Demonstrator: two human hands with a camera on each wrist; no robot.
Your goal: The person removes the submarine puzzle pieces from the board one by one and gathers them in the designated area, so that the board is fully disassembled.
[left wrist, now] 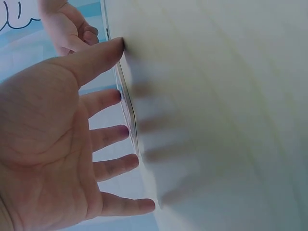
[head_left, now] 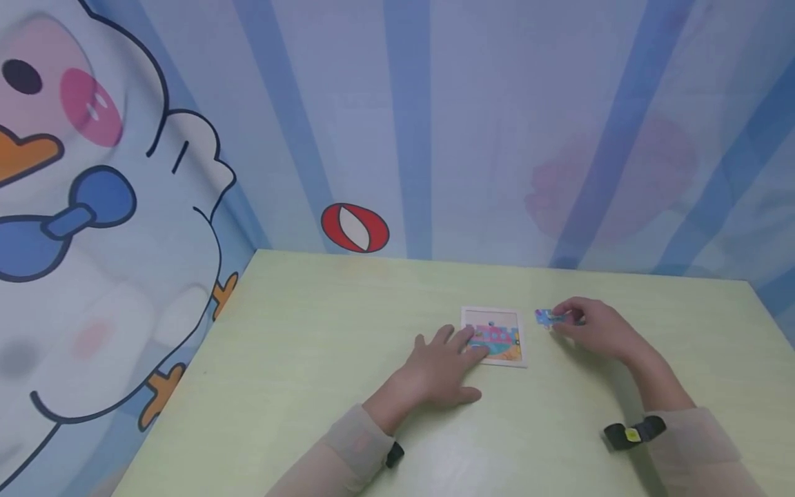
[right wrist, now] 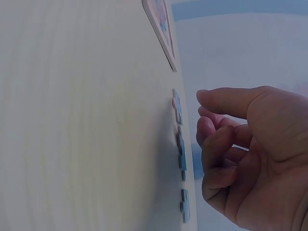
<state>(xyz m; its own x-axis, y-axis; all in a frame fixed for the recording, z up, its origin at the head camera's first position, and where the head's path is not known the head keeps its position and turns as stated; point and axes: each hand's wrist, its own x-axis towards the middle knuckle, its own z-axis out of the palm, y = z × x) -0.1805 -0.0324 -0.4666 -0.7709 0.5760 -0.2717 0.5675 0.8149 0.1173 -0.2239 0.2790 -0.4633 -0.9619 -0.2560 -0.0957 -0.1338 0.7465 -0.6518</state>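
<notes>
Left hand [head_left: 439, 374]: fingers spread at puzzle tray [head_left: 523, 351], right of centre | Right hand [head_left: 600, 330]: thumb, curled fingers apart over loose pieces [head_left: 546, 317], farther right | Step: seemingly picking | Next: gentle pinch

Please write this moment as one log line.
left hand: partly over puzzle frame; right hand: hovers above loose pieces; puzzle: incomplete

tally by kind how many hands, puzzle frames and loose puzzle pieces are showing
Bare left hand and right hand: 2
White square puzzle frame: 1
Loose flat blue-printed puzzle pieces: at least 3, exact count unclear
Total: at least 6
</notes>
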